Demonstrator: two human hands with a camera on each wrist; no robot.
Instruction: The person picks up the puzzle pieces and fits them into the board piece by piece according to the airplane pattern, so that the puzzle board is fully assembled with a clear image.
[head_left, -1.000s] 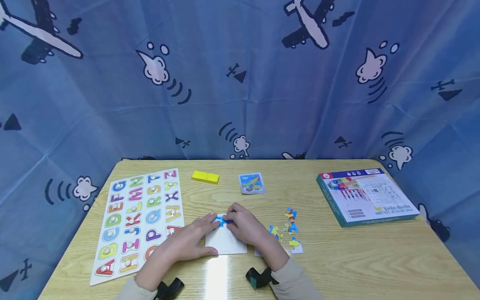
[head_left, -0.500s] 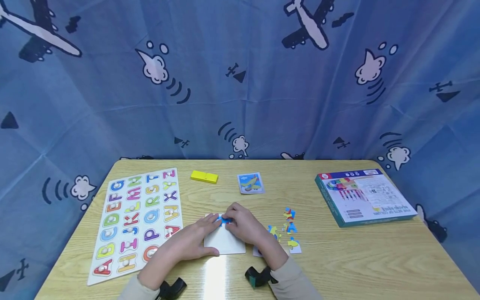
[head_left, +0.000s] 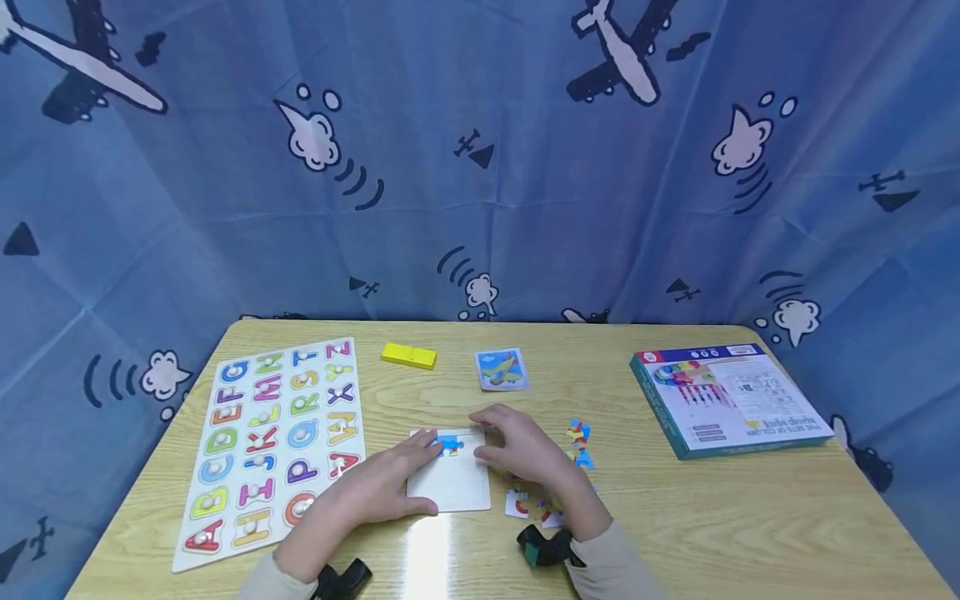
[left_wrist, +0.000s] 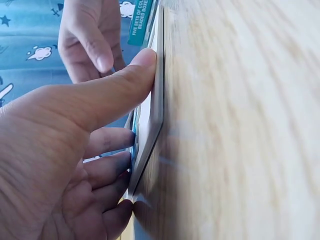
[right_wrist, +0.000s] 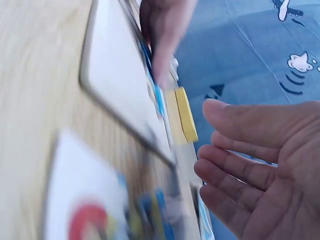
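Evidently early in a jigsaw, a person tends a small blue section [head_left: 451, 446] on the far part of a white board [head_left: 453, 483], between the two grips. The left grip [head_left: 382, 483] lies relaxed across the board's left side, thumb on its near part, fingertips seemingly touching the blue section. Beyond the board's right edge, the right grip [head_left: 517, 446] hovers moderately wide, thumb apart from fingers, holding nothing. Loose pieces [head_left: 583, 458] lie on the bench [head_left: 712, 525] just right of that grip and nearer the person; blur in the right wrist view leaves their shapes uncertain. Ahead of the right grip rests a picture card [head_left: 502, 369]. The next move likely calls for choosing another piece while the left grip steadies the board.
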